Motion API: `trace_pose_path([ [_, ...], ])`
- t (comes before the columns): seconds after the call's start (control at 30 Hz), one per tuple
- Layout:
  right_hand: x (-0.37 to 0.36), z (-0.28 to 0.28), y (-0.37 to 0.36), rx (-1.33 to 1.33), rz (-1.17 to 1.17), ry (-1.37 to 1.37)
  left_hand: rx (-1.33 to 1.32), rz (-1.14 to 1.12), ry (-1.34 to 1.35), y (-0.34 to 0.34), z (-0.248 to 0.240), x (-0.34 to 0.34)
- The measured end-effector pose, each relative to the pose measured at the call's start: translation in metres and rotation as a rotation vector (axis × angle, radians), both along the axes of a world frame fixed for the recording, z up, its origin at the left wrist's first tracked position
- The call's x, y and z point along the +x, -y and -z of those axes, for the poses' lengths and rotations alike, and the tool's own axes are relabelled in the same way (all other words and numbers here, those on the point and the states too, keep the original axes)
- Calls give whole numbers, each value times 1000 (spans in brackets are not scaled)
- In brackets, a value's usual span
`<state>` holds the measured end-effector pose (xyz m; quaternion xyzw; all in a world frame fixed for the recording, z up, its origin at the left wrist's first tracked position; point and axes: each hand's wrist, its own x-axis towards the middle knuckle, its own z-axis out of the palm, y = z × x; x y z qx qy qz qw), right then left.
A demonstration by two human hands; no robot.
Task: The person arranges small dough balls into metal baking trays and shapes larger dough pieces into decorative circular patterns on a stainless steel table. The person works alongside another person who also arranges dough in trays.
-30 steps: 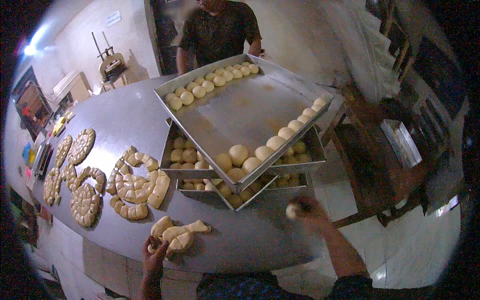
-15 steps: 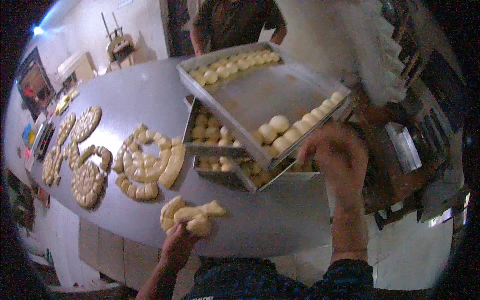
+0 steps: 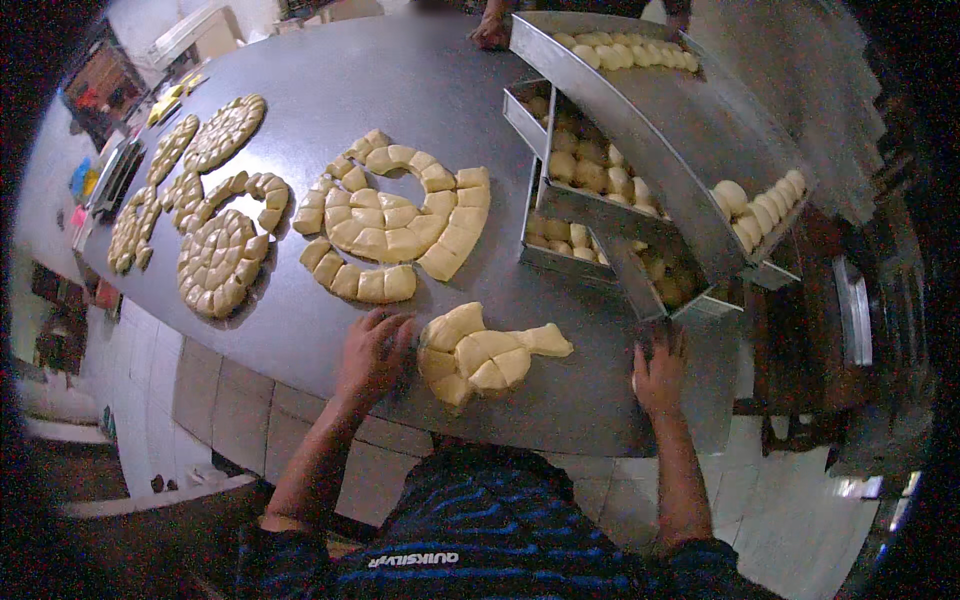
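Observation:
A flat cluster of scored dough pieces [image 3: 480, 360] with a tail-like strip lies near the front edge of the metal table. Just left of it, my left hand [image 3: 375, 358] rests palm down on the table, fingers loosely bent and apart, nothing visible in them. My right hand [image 3: 660, 370] is on the table to the right of the cluster, close to the lowest tray corner. Its fingers curve downward, and a small pale bit shows at the edge of the palm; what it is stays hidden.
Metal trays [image 3: 640, 90] with dough balls [image 3: 770, 210] are stacked crosswise at the right. A large ringed dough shape [image 3: 390, 220] and several round ones [image 3: 215, 265] lie at the left on the table [image 3: 370, 60]. Another person's hand [image 3: 490, 32] is at the far edge.
My right hand has come down from the upper tray to the table. My left hand has let go of the dough cluster and sits left of it. The view has shifted.

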<state>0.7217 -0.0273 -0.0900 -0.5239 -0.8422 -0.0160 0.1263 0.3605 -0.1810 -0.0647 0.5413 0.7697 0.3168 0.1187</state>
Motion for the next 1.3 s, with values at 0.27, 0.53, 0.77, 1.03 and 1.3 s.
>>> trace_pose_path([
  [0.27, 22, 23, 42, -32, -96, -178, -84, 553, -27, -62, 23, 6],
  [0.53, -9, 20, 19, -146, 10, -372, -73, 220, 296, -12, 30, -43],
  [0.77, 49, 49, -62, -110, 332, -395, 136, -190, 334, 37, 87, -91],
  [1.03, 66, 45, -35, 107, 93, -121, 597, -382, 794, 54, 88, -145],
  [1.3, 122, -69, -52, -680, 169, -677, 630, -289, 1002, 24, -48, -7],
])
